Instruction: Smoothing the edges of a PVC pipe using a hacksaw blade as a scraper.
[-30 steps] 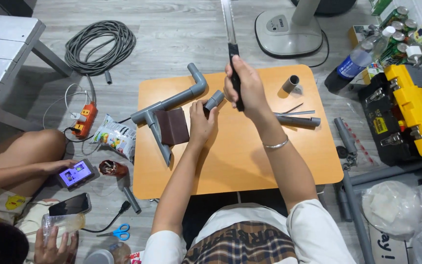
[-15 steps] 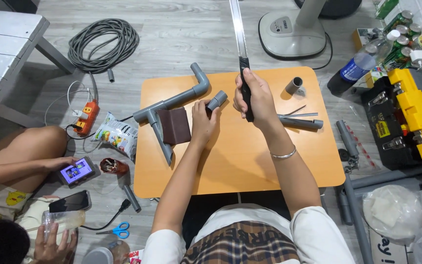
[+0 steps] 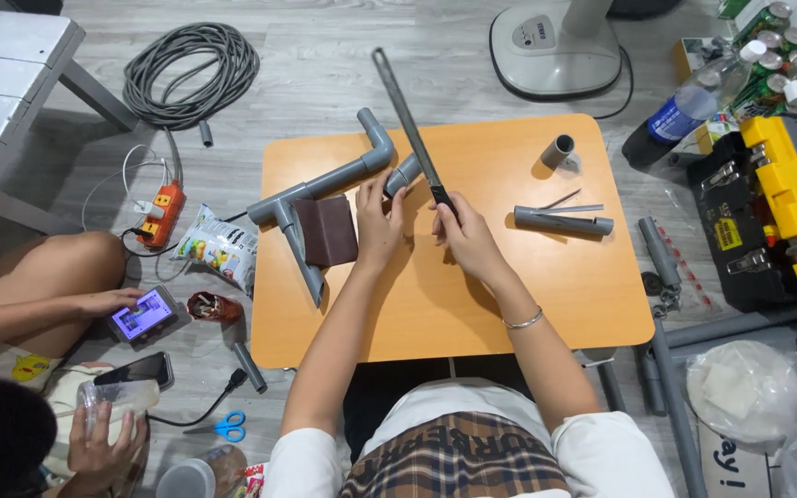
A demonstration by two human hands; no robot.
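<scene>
While left hand (image 3: 378,221) steadies pipe fitting (image 3: 404,173), file (image 3: 410,124) now tilted left.

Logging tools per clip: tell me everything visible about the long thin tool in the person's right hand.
The long tool looks like a flat, slim, dark grey metal file with a black grip. The right hand grasps that grip; the blade slants up and left, crossing the short grey pipe piece held by the left hand. Its tip reaches past the far edge of the orange table.
</scene>
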